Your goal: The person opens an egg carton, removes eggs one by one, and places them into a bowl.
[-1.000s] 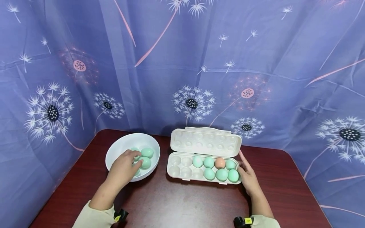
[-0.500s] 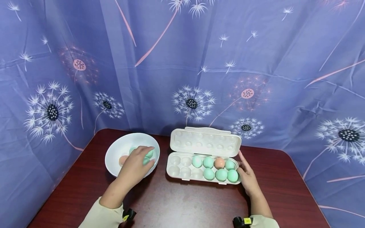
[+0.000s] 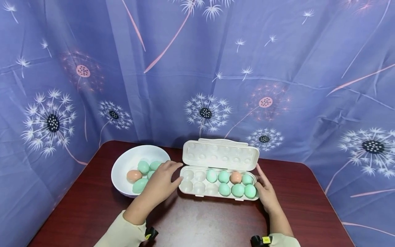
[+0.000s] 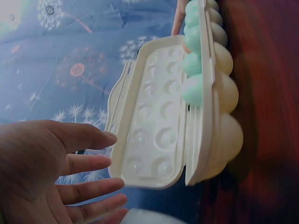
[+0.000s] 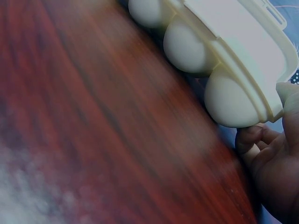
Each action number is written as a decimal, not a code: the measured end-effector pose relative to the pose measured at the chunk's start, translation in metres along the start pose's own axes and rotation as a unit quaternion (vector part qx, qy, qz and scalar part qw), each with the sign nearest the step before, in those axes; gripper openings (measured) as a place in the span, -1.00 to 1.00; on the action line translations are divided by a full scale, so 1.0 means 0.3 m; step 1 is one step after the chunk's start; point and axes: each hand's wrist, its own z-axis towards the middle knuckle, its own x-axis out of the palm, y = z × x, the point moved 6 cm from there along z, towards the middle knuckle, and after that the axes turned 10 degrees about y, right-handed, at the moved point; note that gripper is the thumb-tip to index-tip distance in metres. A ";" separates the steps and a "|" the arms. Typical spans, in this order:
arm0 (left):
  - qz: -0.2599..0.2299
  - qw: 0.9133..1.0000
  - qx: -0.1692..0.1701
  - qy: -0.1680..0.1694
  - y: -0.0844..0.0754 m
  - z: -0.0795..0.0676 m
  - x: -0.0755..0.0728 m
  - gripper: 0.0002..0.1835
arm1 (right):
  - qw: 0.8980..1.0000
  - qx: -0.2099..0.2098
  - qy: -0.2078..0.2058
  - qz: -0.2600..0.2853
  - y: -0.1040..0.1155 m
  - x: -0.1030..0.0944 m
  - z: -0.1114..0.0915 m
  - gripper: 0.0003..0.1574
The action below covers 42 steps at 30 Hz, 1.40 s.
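An open egg carton (image 3: 205, 188) of pale plastic lies on the table, its lid (image 3: 220, 155) tipped back. Green eggs (image 3: 237, 190) and one orange egg (image 3: 236, 177) fill its right part; the cups at the left end hold none. My left hand (image 3: 162, 183) hovers between the bowl and the carton's left end, fingers spread and nothing between them in the left wrist view. Whether its fingertips touch the carton cannot be told. At the right end, my right hand (image 3: 267, 195) grips the carton, thumb at the rim and fingers curled below, as the right wrist view shows.
A white bowl (image 3: 118, 168) stands left of the carton, partly behind my left hand. Inside are an orange egg (image 3: 134, 176) and several green eggs (image 3: 140, 185). A dandelion-patterned blue curtain (image 3: 166, 85) hangs behind the dark red table (image 3: 200, 219).
My left hand has come out of the bowl and moved right to the carton's left end, uncovering the eggs in the bowl. My right hand keeps its grip on the carton.
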 end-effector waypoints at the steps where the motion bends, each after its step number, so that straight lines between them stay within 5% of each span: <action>1: -0.003 1.000 0.004 0.002 -0.007 0.004 0.007 -0.54 | 1.000 0.000 0.000 0.000 0.001 0.000 0.000 -0.07; 12: 0.009 0.999 0.040 0.015 -0.080 0.046 0.068 -0.52 | 1.000 -0.001 -0.003 -0.003 0.010 -0.001 0.001 -0.07; 33: 0.044 0.996 0.052 0.061 -0.149 0.180 0.237 -0.54 | 1.000 0.013 -0.008 -0.003 0.009 0.000 -0.004 -0.06; 42: 0.038 0.995 0.032 0.089 -0.167 0.228 0.298 -0.50 | 1.000 0.018 -0.008 0.000 -0.002 0.000 -0.002 -0.06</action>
